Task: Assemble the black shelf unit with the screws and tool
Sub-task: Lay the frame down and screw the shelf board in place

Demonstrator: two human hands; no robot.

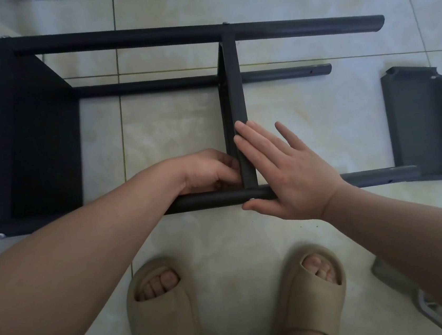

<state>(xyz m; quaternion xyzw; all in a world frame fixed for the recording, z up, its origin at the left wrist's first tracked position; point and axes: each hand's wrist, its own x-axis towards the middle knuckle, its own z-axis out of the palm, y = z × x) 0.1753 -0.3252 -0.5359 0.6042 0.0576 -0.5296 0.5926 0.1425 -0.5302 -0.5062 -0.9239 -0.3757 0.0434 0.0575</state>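
Currently, the black metal tube-framed shelf unit (117, 41) lies on its side on the pale tiled floor (181, 122). Your left hand (206, 171) grips the upright middle shelf panel (233, 83) with curled fingers. Your right hand (284, 176) presses flat against it, fingers straight.

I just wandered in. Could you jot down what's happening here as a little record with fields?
activity: person assembling a black shelf unit, lying on its side on a tiled floor
left hand: grips the middle shelf by the near pole
right hand: open, flat against that shelf and pole
screw: in the near pole at that joint
loose shelf: on the floor, to the right
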